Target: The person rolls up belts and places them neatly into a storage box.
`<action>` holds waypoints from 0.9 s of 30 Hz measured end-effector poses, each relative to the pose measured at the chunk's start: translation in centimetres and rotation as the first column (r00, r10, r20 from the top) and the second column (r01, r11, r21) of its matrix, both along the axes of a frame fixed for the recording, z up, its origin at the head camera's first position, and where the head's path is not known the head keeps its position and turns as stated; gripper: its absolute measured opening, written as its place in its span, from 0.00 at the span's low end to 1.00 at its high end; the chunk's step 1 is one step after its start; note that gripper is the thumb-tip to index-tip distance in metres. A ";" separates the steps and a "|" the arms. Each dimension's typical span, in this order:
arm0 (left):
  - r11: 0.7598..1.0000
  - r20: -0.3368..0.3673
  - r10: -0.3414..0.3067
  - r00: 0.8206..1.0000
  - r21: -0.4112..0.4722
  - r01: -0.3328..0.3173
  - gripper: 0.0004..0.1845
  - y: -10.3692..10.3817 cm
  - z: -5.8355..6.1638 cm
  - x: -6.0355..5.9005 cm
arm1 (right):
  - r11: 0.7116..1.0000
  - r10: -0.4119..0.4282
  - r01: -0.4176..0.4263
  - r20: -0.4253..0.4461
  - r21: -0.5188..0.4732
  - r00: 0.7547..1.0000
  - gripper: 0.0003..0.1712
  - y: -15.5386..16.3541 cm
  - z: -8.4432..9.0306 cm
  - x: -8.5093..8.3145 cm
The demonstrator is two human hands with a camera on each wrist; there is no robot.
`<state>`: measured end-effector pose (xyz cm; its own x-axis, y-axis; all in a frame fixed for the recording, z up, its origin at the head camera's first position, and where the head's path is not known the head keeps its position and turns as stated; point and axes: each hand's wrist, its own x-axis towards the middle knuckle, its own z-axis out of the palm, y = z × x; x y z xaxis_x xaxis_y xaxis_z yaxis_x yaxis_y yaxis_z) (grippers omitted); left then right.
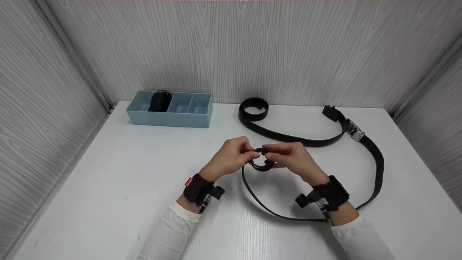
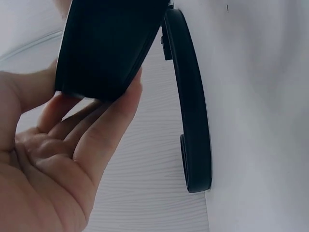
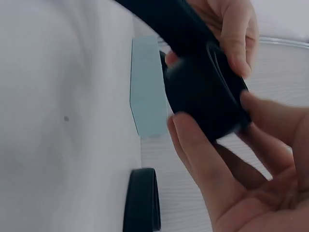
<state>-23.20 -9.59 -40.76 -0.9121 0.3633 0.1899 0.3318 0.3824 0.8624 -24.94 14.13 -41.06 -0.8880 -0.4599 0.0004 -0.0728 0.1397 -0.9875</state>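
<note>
Over the middle of the table, a black belt (image 1: 265,168) is rolled into a small coil at one end, held between both hands. My left hand (image 1: 231,157) pinches the left side of the coil between thumb and fingers. On the opposite side my right hand (image 1: 297,160) grips it the same way, its thumb at the edge and fingers along the outer face (image 3: 198,96). From the coil the strap loops down toward me, passes behind the right wrist and curves up to a silver buckle (image 1: 355,131) at the right.
Behind the hands lies another black belt (image 1: 288,138), its left end coiled, its right end by the buckle. A blue divided tray (image 1: 169,119) stands at the back left, with a rolled black belt (image 1: 160,101) in one compartment. Grey wood-grain panels (image 1: 234,50) surround the white table.
</note>
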 end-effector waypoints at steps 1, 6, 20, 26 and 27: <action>1.000 0.009 -0.013 1.000 -0.012 0.013 0.10 0.0 0.0 0.0 | 1.000 0.018 -0.017 -0.008 0.022 1.000 0.21 0.1 0.0 0.0; 0.999 0.054 0.006 0.999 -0.036 -0.004 0.11 0.1 0.0 0.1 | 1.000 0.015 -0.014 -0.013 0.019 1.000 0.21 0.1 -0.2 0.0; 0.994 -0.028 0.110 0.993 0.024 -0.110 0.10 0.4 -0.4 -0.1 | 0.982 -0.127 0.129 0.022 -0.138 0.992 0.23 -0.6 -0.7 0.0; 0.998 -0.016 0.039 0.999 -0.056 -0.040 0.10 0.0 0.1 0.1 | 1.000 -0.013 0.013 -0.031 -0.009 0.999 0.22 -0.2 -0.4 0.0; 0.996 -0.007 0.025 1.000 -0.080 -0.026 0.10 0.0 0.1 0.1 | 1.000 0.010 -0.009 -0.040 0.024 0.999 0.21 -0.1 -0.3 0.0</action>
